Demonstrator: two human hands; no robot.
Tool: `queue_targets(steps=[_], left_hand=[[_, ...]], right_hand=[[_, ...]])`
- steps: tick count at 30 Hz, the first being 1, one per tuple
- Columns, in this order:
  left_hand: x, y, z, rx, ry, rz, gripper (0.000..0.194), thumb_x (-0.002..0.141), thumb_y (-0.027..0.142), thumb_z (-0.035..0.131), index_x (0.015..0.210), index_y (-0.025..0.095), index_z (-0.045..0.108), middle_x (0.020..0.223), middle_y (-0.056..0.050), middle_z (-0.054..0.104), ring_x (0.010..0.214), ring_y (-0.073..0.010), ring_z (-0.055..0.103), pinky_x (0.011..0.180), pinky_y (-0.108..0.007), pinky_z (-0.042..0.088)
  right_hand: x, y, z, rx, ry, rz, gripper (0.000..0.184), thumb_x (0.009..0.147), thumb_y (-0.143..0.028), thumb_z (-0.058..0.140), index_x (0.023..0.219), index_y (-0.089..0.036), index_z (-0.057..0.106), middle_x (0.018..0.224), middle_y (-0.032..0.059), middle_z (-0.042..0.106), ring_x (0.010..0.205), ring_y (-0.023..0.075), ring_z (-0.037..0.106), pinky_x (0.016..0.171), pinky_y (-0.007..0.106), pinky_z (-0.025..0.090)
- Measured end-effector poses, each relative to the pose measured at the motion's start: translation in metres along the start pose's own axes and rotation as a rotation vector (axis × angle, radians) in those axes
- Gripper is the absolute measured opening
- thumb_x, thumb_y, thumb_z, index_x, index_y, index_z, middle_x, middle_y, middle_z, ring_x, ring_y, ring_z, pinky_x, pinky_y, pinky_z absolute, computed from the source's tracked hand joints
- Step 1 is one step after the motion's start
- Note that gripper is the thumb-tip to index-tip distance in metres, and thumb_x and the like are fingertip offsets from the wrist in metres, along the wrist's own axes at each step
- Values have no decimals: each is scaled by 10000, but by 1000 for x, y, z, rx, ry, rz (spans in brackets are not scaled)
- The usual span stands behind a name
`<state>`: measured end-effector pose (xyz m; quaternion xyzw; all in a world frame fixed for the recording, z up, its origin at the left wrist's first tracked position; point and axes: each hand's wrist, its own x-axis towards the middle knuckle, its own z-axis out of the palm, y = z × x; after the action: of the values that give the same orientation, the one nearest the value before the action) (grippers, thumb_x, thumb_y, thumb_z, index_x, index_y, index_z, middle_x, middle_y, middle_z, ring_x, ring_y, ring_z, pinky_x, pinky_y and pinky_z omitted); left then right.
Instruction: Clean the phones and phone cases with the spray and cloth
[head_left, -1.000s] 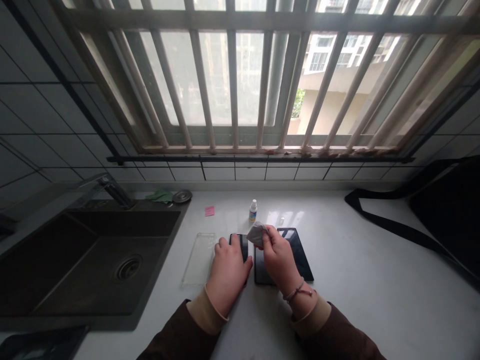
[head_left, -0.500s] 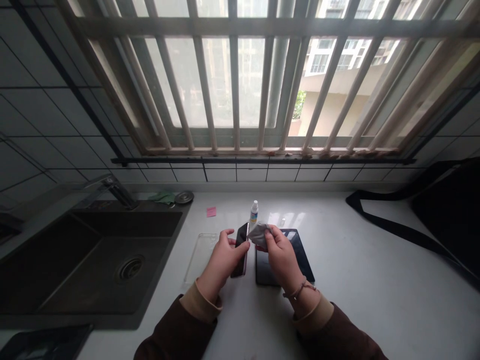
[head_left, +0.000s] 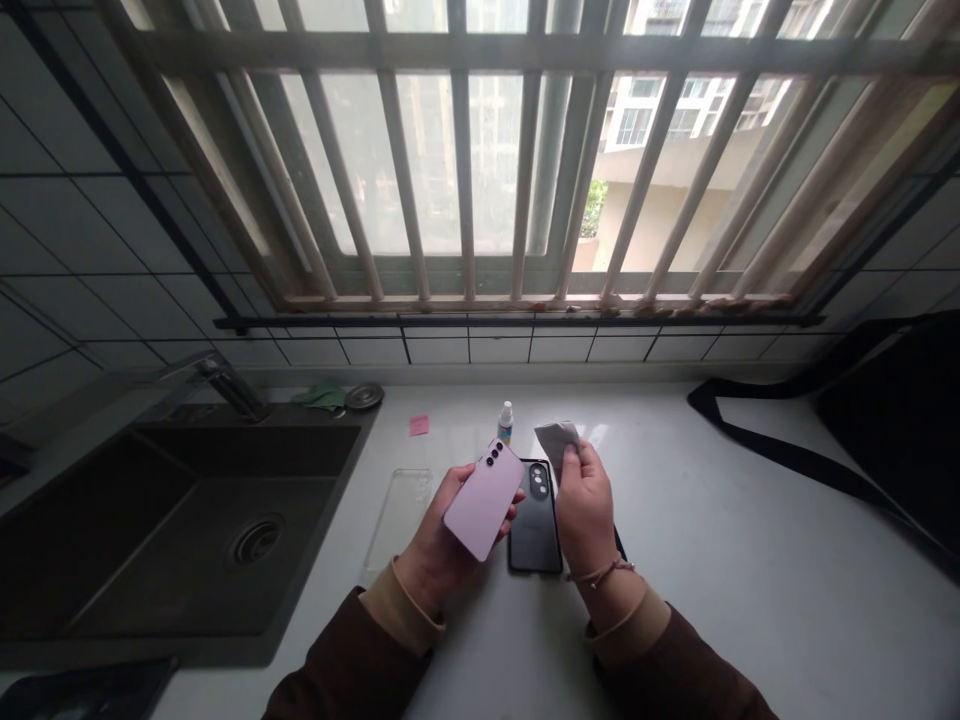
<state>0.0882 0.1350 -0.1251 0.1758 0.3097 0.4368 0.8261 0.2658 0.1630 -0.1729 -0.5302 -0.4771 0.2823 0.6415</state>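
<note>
A pale pink smartphone [head_left: 484, 505] lies in my left hand [head_left: 442, 545], its back with a row of camera lenses turned up and my fingers closed round its edges. My right hand [head_left: 586, 500] pinches a folded grey cloth [head_left: 557, 438] to the right of the phone. Beneath and between the hands, a black phone case [head_left: 534, 530] with a camera cutout rests on the counter. A dark flat device under my right wrist is mostly hidden. Left of my left hand lies a clear phone case [head_left: 390, 515]. Just behind the phone stands a small white spray bottle [head_left: 506, 425].
A dark sink [head_left: 300, 560] with a faucet [head_left: 232, 385] takes up the left side. On its back edge are a green cloth [head_left: 321, 397] and a metal drain cover [head_left: 364, 396]. A pink sticky note [head_left: 418, 425] lies on the white counter [head_left: 735, 570]. A black bag [head_left: 892, 420] with its strap sits at right.
The phone has been turned so its pink back faces up instead of its dark screen side. My right hand with the cloth has moved away from it to the right.
</note>
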Motion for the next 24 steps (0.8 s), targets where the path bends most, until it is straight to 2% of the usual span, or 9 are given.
queue_targets(steps=[2,5,7,10,12,14,16,20,24], left_hand=[[0,-4,4,26,-5,-11,474,994,439,565,1258,63,683,961,-184,766,768,-228,723,635,-279,567],[2,-10,9,18,-6,52,348,1000,363,586,1203,116,724,842,-87,757,713,-191,709,654,-260,562],[3,-13,11,-18,-11,93,322,1014,327,576,1206,124,737,863,-72,772,745,-176,719,751,-253,575],[5,-14,10,-90,-22,129,367,1036,312,540,1287,113,718,1036,-105,801,978,-210,754,986,-285,555],[7,-14,8,-146,-25,144,400,1042,322,530,1330,99,697,1152,-129,791,1140,-234,730,1108,-310,502],[8,-14,7,-198,-14,143,414,1044,335,533,1331,83,691,1202,-149,778,1206,-245,710,1164,-326,469],[9,-12,6,-247,19,149,385,1040,329,542,1280,78,708,1182,-154,781,1174,-239,725,1167,-332,475],[10,-7,4,-297,95,149,271,1023,284,566,1095,90,742,1015,-132,800,961,-208,773,1083,-336,552],[12,-3,-2,-214,177,43,404,1007,394,581,1106,32,731,970,-194,791,933,-272,783,989,-391,610]], right_hand=[[-4,-7,-1,-193,-118,-109,374,1072,-354,472,1348,-205,677,1302,133,754,1214,301,725,1057,500,584],[-13,-13,5,-307,-372,-329,436,1063,-211,456,1458,-252,636,1484,96,658,1399,284,615,1199,502,494],[-18,-14,9,-336,-423,-457,504,1048,-130,435,1508,-258,596,1544,84,602,1470,265,539,1259,509,427],[-22,-14,13,-358,-470,-580,565,1028,-62,415,1548,-236,550,1580,94,560,1506,247,490,1276,510,409],[-24,-16,13,-356,-530,-621,590,1014,-41,421,1563,-226,530,1594,97,544,1523,238,465,1277,493,416],[-25,-19,13,-348,-577,-639,613,998,-27,431,1574,-221,514,1597,99,541,1529,231,455,1278,482,417],[-26,-24,12,-332,-611,-653,610,993,-25,441,1568,-216,517,1584,103,555,1517,227,472,1285,488,400],[-30,-34,12,-275,-699,-676,577,987,-25,459,1515,-228,568,1534,94,610,1489,222,511,1301,521,345],[-37,-45,11,-236,-826,-729,562,978,-44,492,1490,-256,588,1509,69,634,1487,215,511,1314,516,300]])
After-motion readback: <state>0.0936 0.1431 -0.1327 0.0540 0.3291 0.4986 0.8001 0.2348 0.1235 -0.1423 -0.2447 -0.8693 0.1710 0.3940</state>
